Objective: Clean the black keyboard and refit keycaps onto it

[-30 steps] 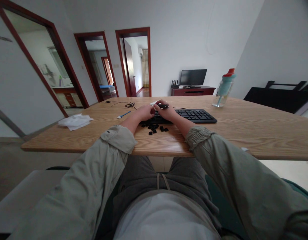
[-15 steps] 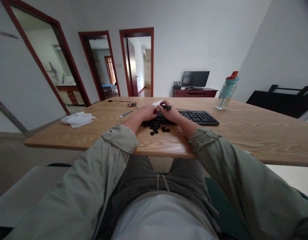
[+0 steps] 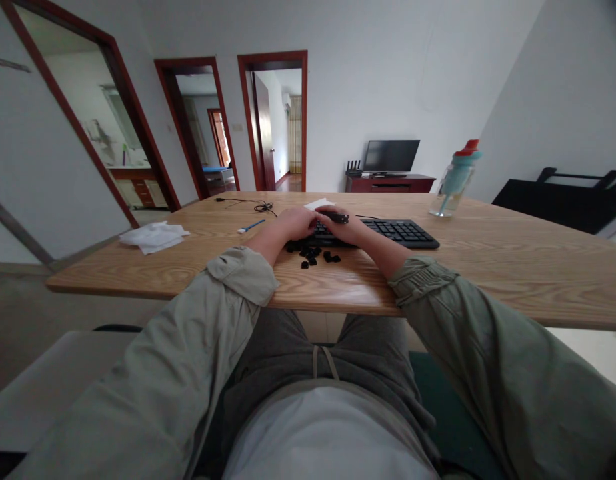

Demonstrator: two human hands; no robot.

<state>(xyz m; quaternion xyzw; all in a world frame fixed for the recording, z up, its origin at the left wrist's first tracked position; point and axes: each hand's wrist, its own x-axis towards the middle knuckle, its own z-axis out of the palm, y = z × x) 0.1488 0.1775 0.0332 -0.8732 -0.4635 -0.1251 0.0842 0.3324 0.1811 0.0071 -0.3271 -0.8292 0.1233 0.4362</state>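
Keyboard [image 3: 403, 232] lies flat on the worktop [image 3: 513, 257], left part covered by both hands, right-hand block of keys exposed. From my remote post I make out the right hand [image 3: 347, 230] closed around a dark tool [image 3: 337, 217], its end poking out above the knuckles. Left hand [image 3: 299, 223] curled low over the keyboard's left part; fingertips hidden, so I can't tell whether they pinch anything. Loose black keycaps [image 3: 312, 253] scattered on the near side, below the wrists. Handling, my guess: keyboard light for its length, a stiff plastic shell with slight flex, apt to slide on smooth wood; I'd steady it by the frame at its ends, not by the keys. Keycaps look nearly weightless, hard, slick, easily flicked away; I'd pinch each across opposite sides and lift straight, as the mounts beneath may be the fragile part. Tool seems rigid, best gripped along the body. Cable [image 3: 264, 207], beyond the left hand, soft and loosely bunched; I'd keep it slack, since a tug could drag the board.
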